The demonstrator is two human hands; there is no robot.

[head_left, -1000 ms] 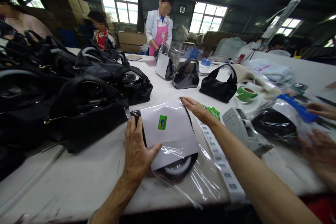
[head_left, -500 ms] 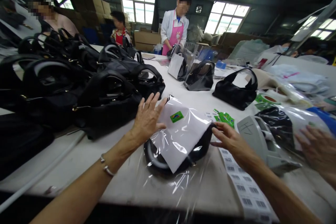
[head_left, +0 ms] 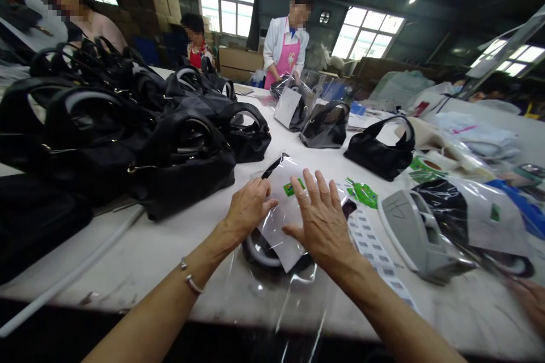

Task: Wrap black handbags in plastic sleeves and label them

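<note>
A black handbag (head_left: 258,258) lies in front of me inside a clear plastic bag (head_left: 276,300). A white sheet (head_left: 279,241) covers much of it, with a green sticker (head_left: 291,188) near the top. At the left edge of the plastic, my left hand (head_left: 250,207) is closed, its fingers curled on the clear bag. My right hand (head_left: 321,218) is open, fingers spread over the sheet's right part and partly hiding the sticker. The open end of the plastic hangs past the table's front edge.
Several black handbags (head_left: 183,164) crowd the left. Another handbag (head_left: 383,147) stands beyond my right hand. At right are green stickers (head_left: 361,193), a barcode label strip (head_left: 378,255), a grey tape dispenser (head_left: 409,227), and a wrapped bag (head_left: 489,215) near a co-worker's hand (head_left: 530,300). Another person (head_left: 285,45) works opposite.
My right hand has moved left from the handbag's right edge onto the white sheet. My left hand's fingers have curled at the plastic's edge. The co-worker's hand has drawn back toward the lower right.
</note>
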